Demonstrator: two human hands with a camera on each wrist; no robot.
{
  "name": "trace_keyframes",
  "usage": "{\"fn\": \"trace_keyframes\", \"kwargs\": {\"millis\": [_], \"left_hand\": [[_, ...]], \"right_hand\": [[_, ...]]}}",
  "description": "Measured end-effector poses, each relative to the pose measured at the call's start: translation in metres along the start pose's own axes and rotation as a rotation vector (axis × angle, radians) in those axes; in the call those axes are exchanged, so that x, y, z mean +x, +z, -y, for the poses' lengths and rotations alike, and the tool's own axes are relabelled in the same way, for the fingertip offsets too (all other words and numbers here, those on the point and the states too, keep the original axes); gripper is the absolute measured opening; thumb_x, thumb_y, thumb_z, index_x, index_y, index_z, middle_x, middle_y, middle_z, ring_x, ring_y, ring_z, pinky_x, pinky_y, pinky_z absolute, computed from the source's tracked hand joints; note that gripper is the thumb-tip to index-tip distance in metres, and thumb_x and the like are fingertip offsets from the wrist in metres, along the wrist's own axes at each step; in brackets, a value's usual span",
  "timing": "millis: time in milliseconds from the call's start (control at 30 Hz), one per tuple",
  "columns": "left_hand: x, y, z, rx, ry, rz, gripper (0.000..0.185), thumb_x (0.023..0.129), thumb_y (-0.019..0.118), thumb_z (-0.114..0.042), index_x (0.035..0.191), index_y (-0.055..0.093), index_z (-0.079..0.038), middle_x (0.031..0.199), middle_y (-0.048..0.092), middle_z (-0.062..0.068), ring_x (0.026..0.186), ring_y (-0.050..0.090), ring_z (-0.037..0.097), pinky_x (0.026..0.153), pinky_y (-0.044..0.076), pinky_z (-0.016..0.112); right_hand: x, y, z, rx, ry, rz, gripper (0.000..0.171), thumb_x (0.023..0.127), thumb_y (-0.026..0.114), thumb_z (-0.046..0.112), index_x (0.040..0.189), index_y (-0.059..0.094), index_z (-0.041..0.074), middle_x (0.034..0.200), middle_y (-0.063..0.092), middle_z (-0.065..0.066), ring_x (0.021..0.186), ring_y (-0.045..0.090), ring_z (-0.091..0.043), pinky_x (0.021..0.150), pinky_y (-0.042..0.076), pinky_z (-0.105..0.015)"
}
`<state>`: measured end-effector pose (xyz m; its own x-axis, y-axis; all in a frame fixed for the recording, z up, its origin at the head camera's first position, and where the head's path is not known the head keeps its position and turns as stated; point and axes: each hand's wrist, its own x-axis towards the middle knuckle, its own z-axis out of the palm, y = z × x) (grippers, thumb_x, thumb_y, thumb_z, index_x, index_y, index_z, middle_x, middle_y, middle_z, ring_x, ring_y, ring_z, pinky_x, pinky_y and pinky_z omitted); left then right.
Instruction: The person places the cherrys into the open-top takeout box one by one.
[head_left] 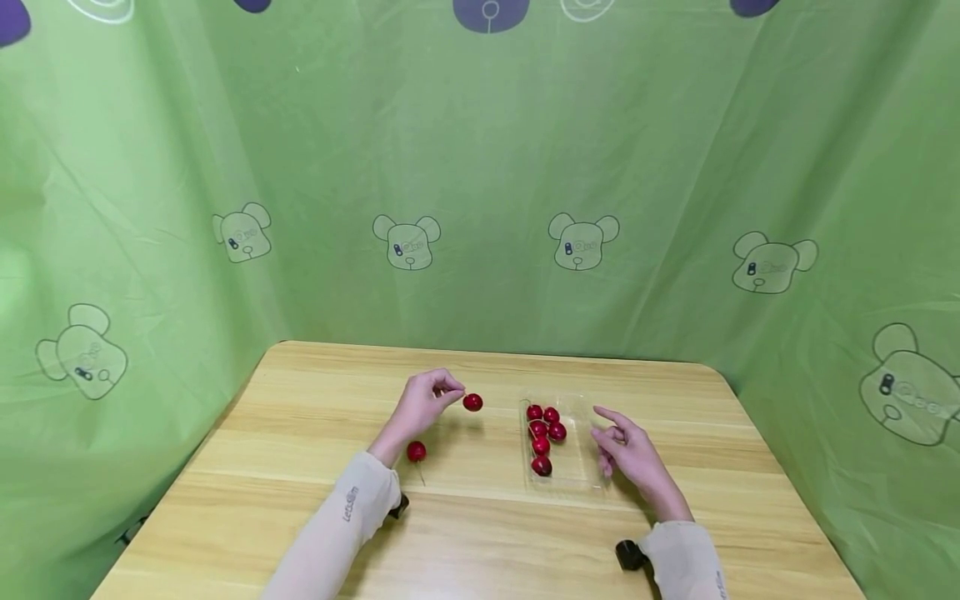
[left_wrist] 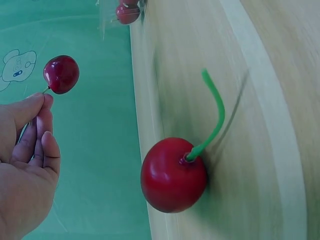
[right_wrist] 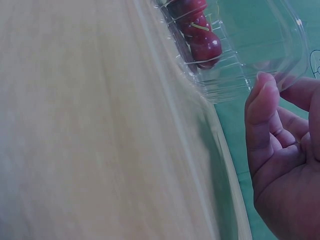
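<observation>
My left hand pinches a red cherry by its thin stem, between thumb and fingertips, and holds it above the table. A second cherry, its green stem bent upward in the left wrist view, lies on the table below that forearm. Right of the held cherry stands a clear plastic box; several cherries lie along its left side. At the box's right edge is my right hand. In the right wrist view its thumb and index finger hold the clear plastic edge.
The wooden table has light grain and rounded far corners. Behind it and at both sides hangs a green curtain with bear-head prints. A black wrist device sits under the right sleeve.
</observation>
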<state>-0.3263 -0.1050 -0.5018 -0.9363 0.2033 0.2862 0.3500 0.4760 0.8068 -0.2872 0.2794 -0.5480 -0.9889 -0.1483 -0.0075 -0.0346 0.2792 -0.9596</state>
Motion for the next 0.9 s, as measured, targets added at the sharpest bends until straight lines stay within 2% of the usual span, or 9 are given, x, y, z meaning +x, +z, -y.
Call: {"fn": "trace_keyframes", "kwargs": {"millis": [333, 567, 900], "left_hand": [[0.0, 0.006, -0.002, 0.007, 0.039, 0.005, 0.005, 0.094, 0.076, -0.013, 0.098, 0.075, -0.01, 0.091, 0.075, -0.001, 0.079, 0.062, 0.01, 0.071, 0.053, 0.023], [-0.002, 0.011, -0.003, -0.005, 0.027, -0.004, 0.004, 0.093, 0.077, -0.012, 0.097, 0.075, -0.012, 0.09, 0.075, -0.002, 0.078, 0.061, 0.01, 0.07, 0.053, 0.023], [-0.001, 0.022, -0.01, -0.02, 0.054, 0.017, 0.006, 0.093, 0.077, -0.013, 0.097, 0.075, -0.008, 0.092, 0.076, 0.001, 0.077, 0.061, 0.01, 0.069, 0.052, 0.023]], "right_hand": [[0.0, 0.0, 0.0, -0.002, -0.004, 0.002, 0.057, 0.106, 0.057, 0.011, 0.157, 0.034, -0.001, 0.082, 0.062, -0.026, 0.053, 0.059, -0.015, 0.051, 0.056, -0.033], [-0.001, 0.0, 0.001, 0.003, 0.0, 0.003, 0.058, 0.106, 0.058, 0.011, 0.158, 0.034, 0.0, 0.084, 0.061, -0.028, 0.053, 0.059, -0.015, 0.051, 0.056, -0.033], [-0.001, 0.0, 0.003, 0.0, 0.005, -0.002, 0.058, 0.106, 0.058, 0.01, 0.158, 0.034, 0.0, 0.082, 0.063, -0.021, 0.053, 0.059, -0.014, 0.051, 0.056, -0.031]]}}
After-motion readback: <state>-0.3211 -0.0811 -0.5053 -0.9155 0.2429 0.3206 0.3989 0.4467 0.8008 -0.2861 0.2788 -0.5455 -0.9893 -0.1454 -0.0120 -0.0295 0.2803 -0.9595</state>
